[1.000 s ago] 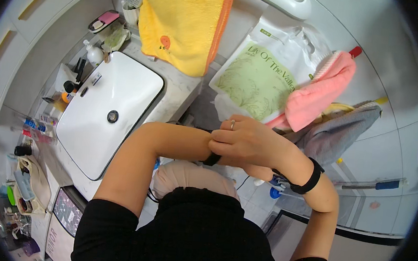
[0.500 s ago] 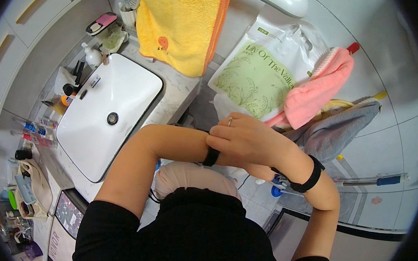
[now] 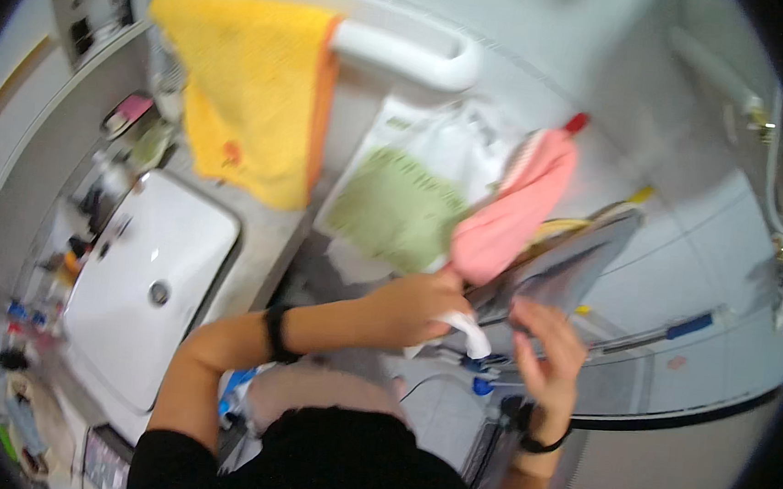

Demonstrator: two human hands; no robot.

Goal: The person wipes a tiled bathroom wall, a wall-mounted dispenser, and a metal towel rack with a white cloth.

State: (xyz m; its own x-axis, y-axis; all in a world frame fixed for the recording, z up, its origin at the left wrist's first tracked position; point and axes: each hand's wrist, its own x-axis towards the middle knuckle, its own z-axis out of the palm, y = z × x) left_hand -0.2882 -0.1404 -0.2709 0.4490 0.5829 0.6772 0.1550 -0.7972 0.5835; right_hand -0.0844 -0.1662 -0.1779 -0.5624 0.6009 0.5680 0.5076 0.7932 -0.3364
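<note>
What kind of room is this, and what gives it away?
Most likely a home bathroom: a white washbasin with a drain, a yellow towel hanging on a white wall rail, and tiled walls.

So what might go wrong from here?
The limp white strip droops from the left hand, so it could slip and fall to the tiled floor. In this view, that hand also appears right beside the pink towel, and the right hand near the gray towel; a careless sweep might knock either towel down.
</note>
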